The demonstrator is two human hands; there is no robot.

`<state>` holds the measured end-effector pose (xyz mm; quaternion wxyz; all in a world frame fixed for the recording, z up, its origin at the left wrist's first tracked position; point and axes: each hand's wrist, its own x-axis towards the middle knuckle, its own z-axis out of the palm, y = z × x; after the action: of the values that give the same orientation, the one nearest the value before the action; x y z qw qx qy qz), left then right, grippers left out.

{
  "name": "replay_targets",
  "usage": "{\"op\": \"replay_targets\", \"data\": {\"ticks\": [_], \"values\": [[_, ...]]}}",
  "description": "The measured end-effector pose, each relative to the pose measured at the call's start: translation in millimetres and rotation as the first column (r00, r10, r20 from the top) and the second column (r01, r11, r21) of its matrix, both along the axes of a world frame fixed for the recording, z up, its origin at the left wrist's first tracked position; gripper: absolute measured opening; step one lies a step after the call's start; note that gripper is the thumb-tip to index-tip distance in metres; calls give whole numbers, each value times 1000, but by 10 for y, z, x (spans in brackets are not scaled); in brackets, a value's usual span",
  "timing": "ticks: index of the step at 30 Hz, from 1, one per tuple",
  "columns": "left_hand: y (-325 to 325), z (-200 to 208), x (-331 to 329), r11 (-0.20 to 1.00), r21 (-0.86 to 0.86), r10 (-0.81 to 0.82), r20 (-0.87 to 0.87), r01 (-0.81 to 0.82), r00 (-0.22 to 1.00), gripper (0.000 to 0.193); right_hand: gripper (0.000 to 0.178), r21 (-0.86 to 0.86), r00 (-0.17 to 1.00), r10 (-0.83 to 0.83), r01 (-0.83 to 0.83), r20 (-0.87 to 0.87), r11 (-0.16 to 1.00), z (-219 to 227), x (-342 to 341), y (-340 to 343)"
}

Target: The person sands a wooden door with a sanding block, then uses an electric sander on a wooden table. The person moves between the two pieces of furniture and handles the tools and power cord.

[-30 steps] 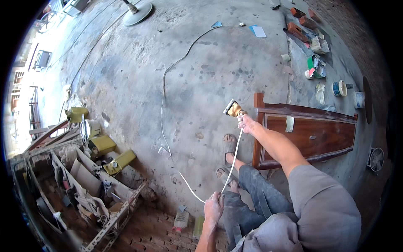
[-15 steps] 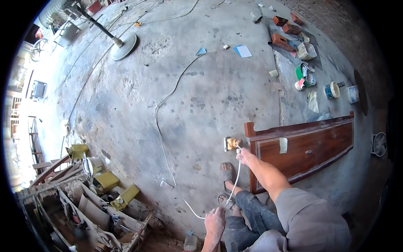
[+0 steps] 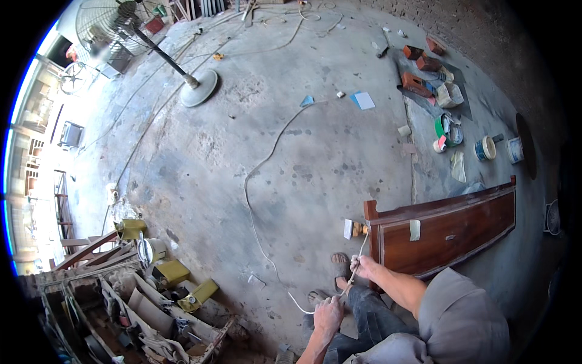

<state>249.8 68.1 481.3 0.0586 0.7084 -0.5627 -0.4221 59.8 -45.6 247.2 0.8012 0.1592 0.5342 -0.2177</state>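
A pale power cord (image 3: 247, 188) snakes over the concrete floor and comes up to both of my hands. My left hand (image 3: 328, 315) is closed around it, low in the picture. Just above and to the right, my right hand (image 3: 365, 267) also grips the cord, and a short stretch runs between the two. Beyond my right hand the cord leads to a small yellow-orange power tool with a flat pale plate (image 3: 348, 229), which looks like a sander. The tool is beside the left end post of a reddish-brown wooden panel (image 3: 445, 233); whether it touches the post I cannot tell.
At the lower left is a cluttered wooden box (image 3: 160, 321) of tools, with yellow metal cans (image 3: 198, 295) beside it. A pedestal fan's round base (image 3: 199, 88) stands at the upper left. Bricks (image 3: 428, 63) and buckets (image 3: 485, 148) line the right side. My sandalled feet (image 3: 340, 264) are close by.
My right hand has moved down, away from the tool and closer to my left hand. The tool has turned, so its pale plate shows more. The whole view has shifted slightly.
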Motion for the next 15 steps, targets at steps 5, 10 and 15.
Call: {"op": "replay_targets", "data": {"ticks": [5, 10, 15], "values": [[55, -78, 283, 999, 20, -34, -75, 35, 997, 38, 25, 11, 990, 141, -141, 1, 990, 655, 370, 146], [191, -200, 667, 999, -18, -50, -185, 48, 981, 50, 18, 1, 999, 1, -1, 49, 1000, 1250, 814, 280], [636, -157, 1580, 970, 34, 241, -223, -240, 944, 45, 25, 78, 956, -283, 289, -77, 954, 1934, 1252, 138]]}}
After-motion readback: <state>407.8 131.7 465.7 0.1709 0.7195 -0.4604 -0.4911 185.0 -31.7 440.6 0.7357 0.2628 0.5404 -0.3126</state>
